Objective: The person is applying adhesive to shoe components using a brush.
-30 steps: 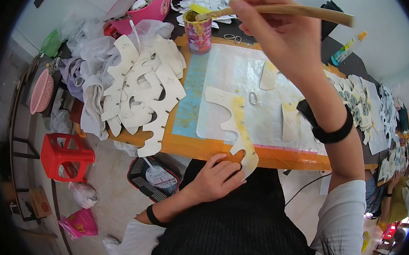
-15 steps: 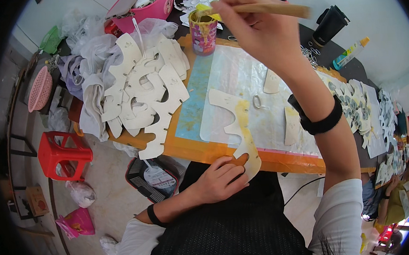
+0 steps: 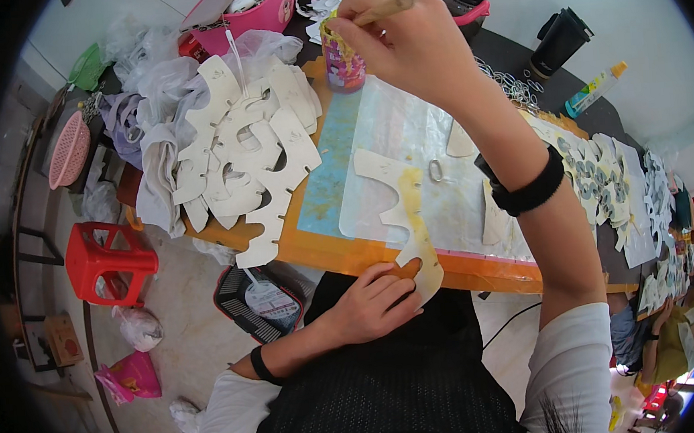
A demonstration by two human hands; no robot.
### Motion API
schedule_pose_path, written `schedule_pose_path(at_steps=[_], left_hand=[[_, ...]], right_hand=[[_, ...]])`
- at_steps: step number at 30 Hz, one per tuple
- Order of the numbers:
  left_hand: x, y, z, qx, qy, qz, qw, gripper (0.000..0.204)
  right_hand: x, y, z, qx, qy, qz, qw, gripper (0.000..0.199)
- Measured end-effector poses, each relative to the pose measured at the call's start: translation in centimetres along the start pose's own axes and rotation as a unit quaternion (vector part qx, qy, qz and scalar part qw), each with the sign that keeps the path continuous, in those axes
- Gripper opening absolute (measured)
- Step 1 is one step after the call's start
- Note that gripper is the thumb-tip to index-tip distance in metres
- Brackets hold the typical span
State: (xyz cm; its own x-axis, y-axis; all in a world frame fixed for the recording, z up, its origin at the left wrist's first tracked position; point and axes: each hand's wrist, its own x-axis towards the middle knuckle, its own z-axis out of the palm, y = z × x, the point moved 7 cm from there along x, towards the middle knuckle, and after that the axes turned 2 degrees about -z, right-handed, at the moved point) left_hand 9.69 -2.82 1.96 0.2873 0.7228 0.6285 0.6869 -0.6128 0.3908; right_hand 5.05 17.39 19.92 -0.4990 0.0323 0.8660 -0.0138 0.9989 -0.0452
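Observation:
My right hand (image 3: 403,39) grips a brush by its wooden handle (image 3: 387,8). The brush's far end is hidden by my fingers at the mouth of a purple-pink can (image 3: 343,70) smeared with yellow. A cream cut-out piece (image 3: 413,216) with a scalloped edge lies along the near side of the worktop, streaked with wet-looking yellow. Its near end overhangs the table edge, where my left hand (image 3: 377,304) holds it with curled fingers. Beside the piece, a small metal ring (image 3: 431,170) rests on a whitish plastic sheet (image 3: 363,215).
To the left is a heap of cream cut-outs (image 3: 290,144). Behind it stands a pink basin (image 3: 258,31) of metal parts. Further right are loose metal rings (image 3: 515,92), a black cup (image 3: 562,40), a spray bottle (image 3: 596,90) and more pieces. A red stool (image 3: 109,261) stands on the floor.
My right hand has moved a little left and down toward the can, tipping the brush handle more upright. My left hand and the piece stay in place.

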Motion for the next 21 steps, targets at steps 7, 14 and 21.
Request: schedule_pose_path(at_steps=[7,14,21], left_hand=[[0.0,0.1,0.1,-0.005,0.004,0.001,1.0,0.028],[0.2,0.2,-0.1,0.003,0.0,0.003,1.0,0.026],[0.0,0.3,-0.5,0.0,0.005,0.025,1.0,0.016]], right_hand=[[-1.0,0.2,-3.8,-0.022,0.093,0.069,0.993,0.018],[-6.7,1.2,-13.1,0.241,0.222,0.281,0.902,0.019],[-18.8,-2.1,-21.3,0.423,0.32,0.41,0.742,0.024]])
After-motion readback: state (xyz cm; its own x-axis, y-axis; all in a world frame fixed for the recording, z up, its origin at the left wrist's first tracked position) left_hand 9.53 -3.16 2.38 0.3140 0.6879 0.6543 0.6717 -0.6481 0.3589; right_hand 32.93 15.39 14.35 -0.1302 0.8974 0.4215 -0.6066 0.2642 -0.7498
